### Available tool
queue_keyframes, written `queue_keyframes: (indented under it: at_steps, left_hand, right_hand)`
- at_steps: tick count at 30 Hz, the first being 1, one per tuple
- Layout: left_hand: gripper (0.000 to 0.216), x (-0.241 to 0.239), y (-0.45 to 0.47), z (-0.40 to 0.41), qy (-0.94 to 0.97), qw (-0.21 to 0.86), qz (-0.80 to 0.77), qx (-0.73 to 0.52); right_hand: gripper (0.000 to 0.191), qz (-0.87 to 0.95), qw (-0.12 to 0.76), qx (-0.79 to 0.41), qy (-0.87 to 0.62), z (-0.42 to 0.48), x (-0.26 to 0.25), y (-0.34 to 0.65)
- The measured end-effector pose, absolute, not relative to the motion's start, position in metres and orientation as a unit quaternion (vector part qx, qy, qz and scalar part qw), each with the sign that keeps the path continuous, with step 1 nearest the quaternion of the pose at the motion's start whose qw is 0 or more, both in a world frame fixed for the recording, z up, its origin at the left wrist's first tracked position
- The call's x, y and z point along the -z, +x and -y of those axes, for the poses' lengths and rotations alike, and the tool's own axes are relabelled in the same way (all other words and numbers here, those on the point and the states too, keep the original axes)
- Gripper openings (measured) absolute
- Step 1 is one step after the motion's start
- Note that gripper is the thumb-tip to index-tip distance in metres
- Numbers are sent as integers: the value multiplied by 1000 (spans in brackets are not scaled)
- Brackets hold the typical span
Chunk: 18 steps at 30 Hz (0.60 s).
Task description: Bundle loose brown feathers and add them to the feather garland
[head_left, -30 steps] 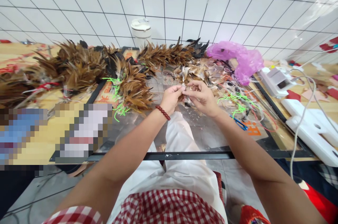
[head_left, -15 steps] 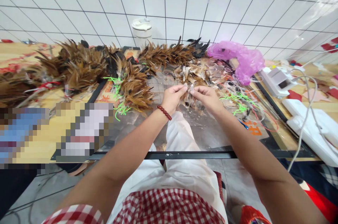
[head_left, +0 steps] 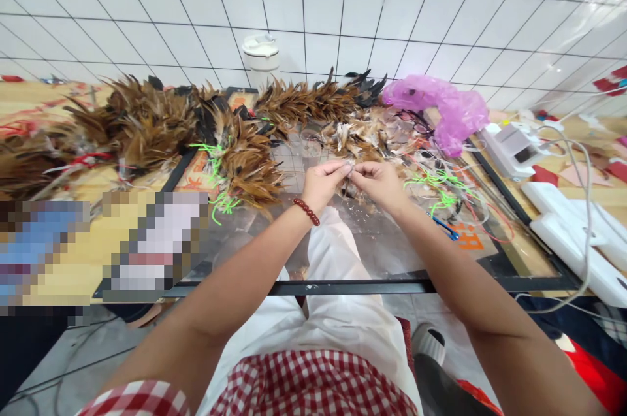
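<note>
My left hand (head_left: 323, 185), with a red bead bracelet (head_left: 306, 211) on the wrist, and my right hand (head_left: 378, 182) meet over the glass table top (head_left: 372, 240). Both pinch a small tuft of brown and white feathers (head_left: 351, 171) between thumbs and fingertips. Just beyond my hands lies a loose heap of pale brown feathers (head_left: 360, 135). Bundles of long brown feathers (head_left: 245, 158) tied with green cord (head_left: 215, 161) lie to the left.
A white lidded cup (head_left: 262, 58) stands at the tiled wall. A pink plastic bag (head_left: 441, 106) lies at back right. Blue-handled scissors (head_left: 445, 226), green and red cords, white devices (head_left: 514, 148) and a white cable (head_left: 585, 207) sit on the right. More feather bundles (head_left: 122, 122) spread left.
My two hands have drawn together again and dropped slightly, fingertips now touching on the feather tuft. The white cable at the right has shifted.
</note>
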<state>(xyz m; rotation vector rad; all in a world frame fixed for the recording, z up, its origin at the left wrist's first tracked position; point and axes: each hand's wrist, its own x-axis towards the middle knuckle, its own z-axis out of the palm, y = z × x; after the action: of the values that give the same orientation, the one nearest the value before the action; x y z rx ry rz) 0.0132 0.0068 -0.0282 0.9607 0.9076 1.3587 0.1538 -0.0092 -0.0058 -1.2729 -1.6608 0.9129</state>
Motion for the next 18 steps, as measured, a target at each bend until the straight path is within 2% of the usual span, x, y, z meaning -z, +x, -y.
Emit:
queue_keyframes:
  at_steps: [5,12,18]
  left_hand:
    - [12,32,14,-9,391,591,-379,-595]
    - [19,23,13,-4,398,659,-333,-545]
    - [22,18,13,1,409,694,-333,-490]
  right_hand:
    - [22,713,396,-298,-496,9,7,155]
    - [23,669,512,-275,-464,1,9,164]
    - [24,686,513,-292,-425,-1,6,165]
